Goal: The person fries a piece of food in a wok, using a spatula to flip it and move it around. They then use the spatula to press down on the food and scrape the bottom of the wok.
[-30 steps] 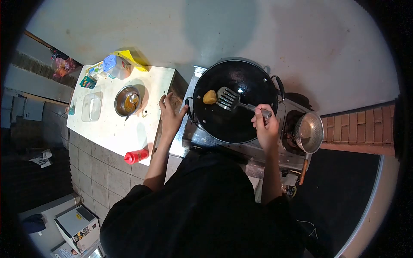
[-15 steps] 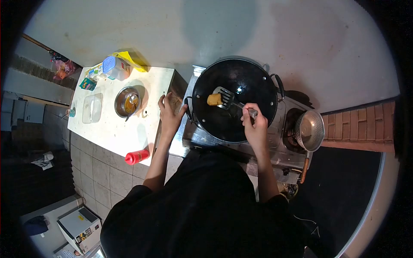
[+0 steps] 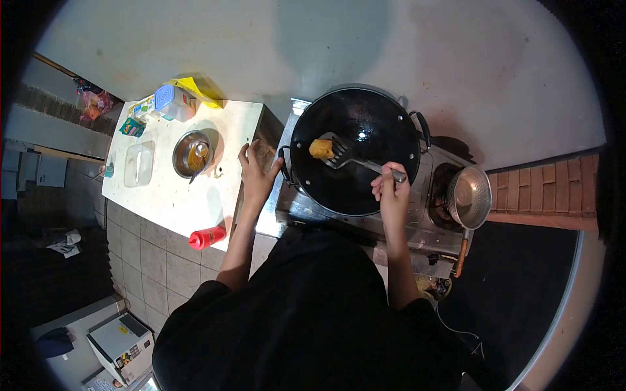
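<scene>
My right hand is closed round the handle of a metal slotted spatula over a black wok. The spatula's slotted blade lies at the left inside of the wok, right at a golden-brown piece of food. My left hand rests by the right edge of the white table, fingers spread and holding nothing. Its thumb reaches right up to the wok's left loop handle.
On the white table stand a steel bowl with yellowish liquid and a spoon, a clear tray, a blue-lidded tub and a red bottle. A hammered saucepan sits on the stove's right burner.
My right hand has shifted slightly right and turned, tilting the spatula blade. The food piece now shows a rougher, differently shaped side. My left hand stays in place.
</scene>
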{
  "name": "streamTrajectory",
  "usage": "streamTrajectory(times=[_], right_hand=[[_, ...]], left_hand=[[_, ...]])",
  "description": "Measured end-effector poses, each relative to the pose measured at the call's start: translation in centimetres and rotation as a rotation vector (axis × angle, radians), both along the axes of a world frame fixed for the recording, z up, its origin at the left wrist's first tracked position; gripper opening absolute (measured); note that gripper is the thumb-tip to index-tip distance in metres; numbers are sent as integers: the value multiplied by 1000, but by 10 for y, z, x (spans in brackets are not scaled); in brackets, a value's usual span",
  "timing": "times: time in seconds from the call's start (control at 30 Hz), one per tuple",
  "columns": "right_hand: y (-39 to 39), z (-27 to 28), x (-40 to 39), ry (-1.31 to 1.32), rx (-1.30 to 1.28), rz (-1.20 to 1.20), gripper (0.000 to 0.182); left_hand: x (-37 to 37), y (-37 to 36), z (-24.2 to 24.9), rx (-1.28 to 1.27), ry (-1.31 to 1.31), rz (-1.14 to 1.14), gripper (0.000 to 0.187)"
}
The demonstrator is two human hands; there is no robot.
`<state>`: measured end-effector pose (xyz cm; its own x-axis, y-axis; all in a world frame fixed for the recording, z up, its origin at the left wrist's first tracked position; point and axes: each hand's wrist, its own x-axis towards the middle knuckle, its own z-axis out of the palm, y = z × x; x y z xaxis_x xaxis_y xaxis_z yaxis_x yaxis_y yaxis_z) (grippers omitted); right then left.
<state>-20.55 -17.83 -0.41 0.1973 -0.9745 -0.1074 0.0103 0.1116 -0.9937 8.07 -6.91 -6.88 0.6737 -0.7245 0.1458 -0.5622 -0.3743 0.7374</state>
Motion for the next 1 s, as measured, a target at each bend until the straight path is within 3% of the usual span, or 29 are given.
streamTrajectory(times=[0.27,0.43,1.0], right_hand=[[-18,29,-26,229,-143,-14,10],[-14,44,-21,547,-512,144,8],[34,63,-1,504,-501,259,12]], left_hand=[[1,1,-4,-22,-7,-6,78],[0,1,-4,-18,5,-7,78],[1,1,-5,-8,13,-8,77]])
